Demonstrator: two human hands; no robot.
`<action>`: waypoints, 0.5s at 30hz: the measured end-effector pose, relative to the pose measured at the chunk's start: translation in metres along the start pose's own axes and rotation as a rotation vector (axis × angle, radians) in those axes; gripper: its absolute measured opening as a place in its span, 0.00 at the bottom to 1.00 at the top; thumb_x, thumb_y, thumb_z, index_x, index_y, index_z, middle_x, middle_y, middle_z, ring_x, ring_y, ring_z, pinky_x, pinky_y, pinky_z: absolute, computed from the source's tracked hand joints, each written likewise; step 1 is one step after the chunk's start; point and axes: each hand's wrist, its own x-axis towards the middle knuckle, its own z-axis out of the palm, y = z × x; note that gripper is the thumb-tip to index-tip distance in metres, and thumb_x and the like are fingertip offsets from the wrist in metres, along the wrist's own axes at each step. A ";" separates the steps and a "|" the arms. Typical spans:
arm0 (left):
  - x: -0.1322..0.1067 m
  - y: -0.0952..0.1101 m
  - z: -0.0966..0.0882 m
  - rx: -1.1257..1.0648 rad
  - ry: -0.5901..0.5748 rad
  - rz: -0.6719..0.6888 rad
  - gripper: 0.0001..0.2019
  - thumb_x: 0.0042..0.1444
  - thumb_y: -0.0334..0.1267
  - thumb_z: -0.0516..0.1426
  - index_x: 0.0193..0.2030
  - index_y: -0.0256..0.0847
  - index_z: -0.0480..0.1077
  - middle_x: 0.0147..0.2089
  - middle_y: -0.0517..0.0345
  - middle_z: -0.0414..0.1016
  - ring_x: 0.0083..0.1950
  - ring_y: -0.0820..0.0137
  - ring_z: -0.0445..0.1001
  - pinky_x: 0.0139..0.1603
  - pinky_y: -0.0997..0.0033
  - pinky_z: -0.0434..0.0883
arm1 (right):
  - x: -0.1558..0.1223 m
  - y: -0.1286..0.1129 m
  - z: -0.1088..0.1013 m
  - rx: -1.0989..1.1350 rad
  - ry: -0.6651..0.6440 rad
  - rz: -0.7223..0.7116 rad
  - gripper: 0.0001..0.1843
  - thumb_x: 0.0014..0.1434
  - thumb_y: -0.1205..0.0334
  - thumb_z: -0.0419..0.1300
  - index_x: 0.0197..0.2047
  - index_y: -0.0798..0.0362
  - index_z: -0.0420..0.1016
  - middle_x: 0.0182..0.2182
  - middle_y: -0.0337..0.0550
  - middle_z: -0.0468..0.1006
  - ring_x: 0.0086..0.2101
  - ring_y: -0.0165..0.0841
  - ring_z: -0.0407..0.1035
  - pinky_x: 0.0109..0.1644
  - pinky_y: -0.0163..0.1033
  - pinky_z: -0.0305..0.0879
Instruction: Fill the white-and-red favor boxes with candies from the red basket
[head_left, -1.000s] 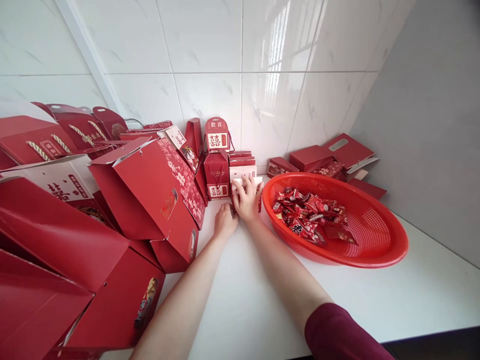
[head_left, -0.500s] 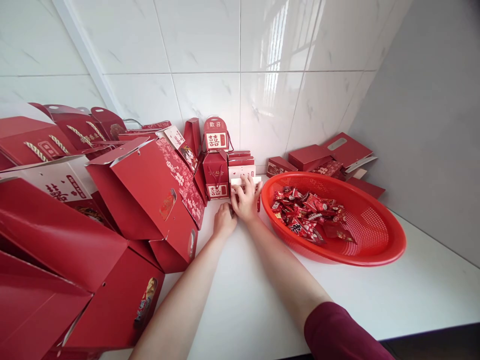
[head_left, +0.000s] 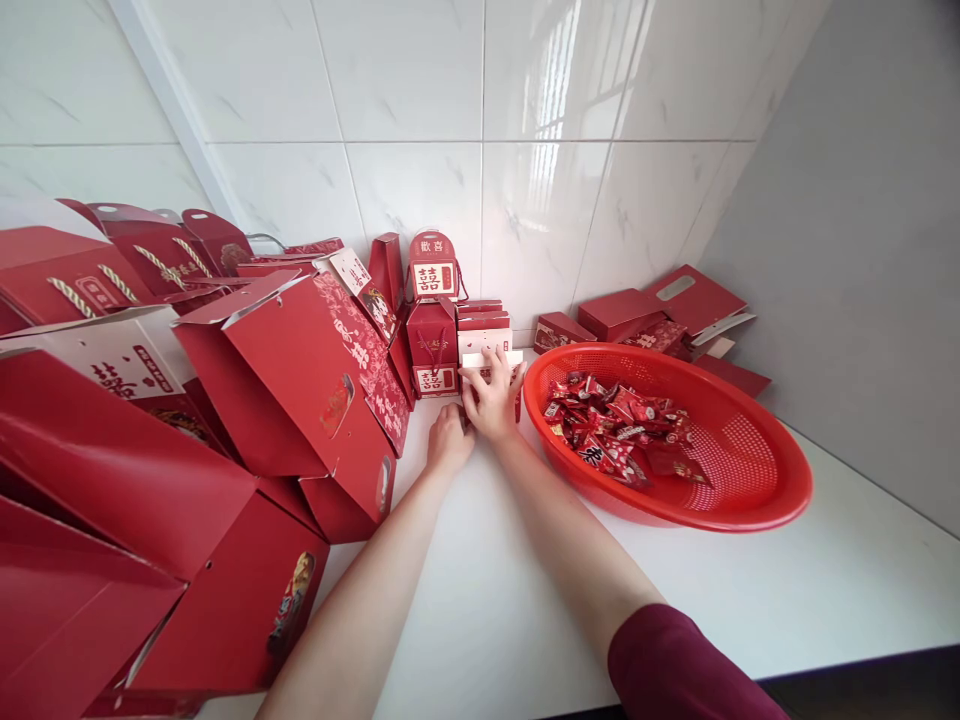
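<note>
A small red and white cardboard gift box (head_left: 514, 358) stands on the white table, its pale top flap showing. My right hand (head_left: 493, 402) reaches over its front, fingers spread and bent across the flap and the right side. My left hand (head_left: 449, 437) is closed at the box's lower left corner; its fingertips are hidden. Much of the box is covered by my hands. Just behind it rise more red boxes with a white printed front (head_left: 484, 341). To the left, a red double-happiness box (head_left: 433, 335) stands with another corded box (head_left: 433, 262) above it.
A red plastic basket (head_left: 757, 470) with wrapped sweets (head_left: 619, 420) stands close on the right. Large red gift boxes (head_left: 277, 370) crowd the left side. Flat red boxes (head_left: 619, 312) lie behind the basket, by the tiled wall (head_left: 420, 180).
Both hands stay at the small box in almost the same pose. The view has shifted very slightly; nothing else has visibly moved.
</note>
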 end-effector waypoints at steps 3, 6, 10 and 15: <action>0.000 0.000 0.000 -0.005 -0.002 -0.008 0.10 0.58 0.37 0.54 0.46 0.39 0.66 0.49 0.43 0.73 0.50 0.56 0.74 0.45 0.63 0.68 | -0.001 -0.002 0.001 0.007 0.011 -0.006 0.14 0.62 0.62 0.54 0.48 0.47 0.76 0.65 0.51 0.57 0.68 0.47 0.41 0.66 0.68 0.28; 0.000 -0.001 0.001 -0.014 -0.003 -0.012 0.13 0.58 0.36 0.54 0.49 0.38 0.66 0.50 0.42 0.73 0.50 0.55 0.74 0.45 0.62 0.69 | 0.000 -0.004 0.001 0.006 0.006 0.002 0.14 0.61 0.63 0.54 0.49 0.48 0.76 0.66 0.52 0.57 0.68 0.46 0.40 0.66 0.68 0.29; 0.001 -0.003 0.000 -0.038 0.008 0.018 0.20 0.59 0.37 0.53 0.58 0.38 0.63 0.54 0.42 0.72 0.56 0.56 0.71 0.50 0.63 0.68 | 0.000 -0.011 -0.002 0.017 -0.037 0.030 0.16 0.61 0.65 0.53 0.49 0.50 0.74 0.68 0.51 0.52 0.69 0.47 0.35 0.66 0.69 0.29; 0.005 -0.002 -0.002 -0.076 0.042 0.018 0.19 0.59 0.38 0.52 0.58 0.45 0.64 0.51 0.47 0.74 0.54 0.58 0.72 0.49 0.65 0.70 | -0.001 -0.038 -0.018 0.069 -0.075 0.064 0.22 0.57 0.67 0.53 0.55 0.53 0.69 0.69 0.53 0.48 0.69 0.45 0.36 0.68 0.63 0.33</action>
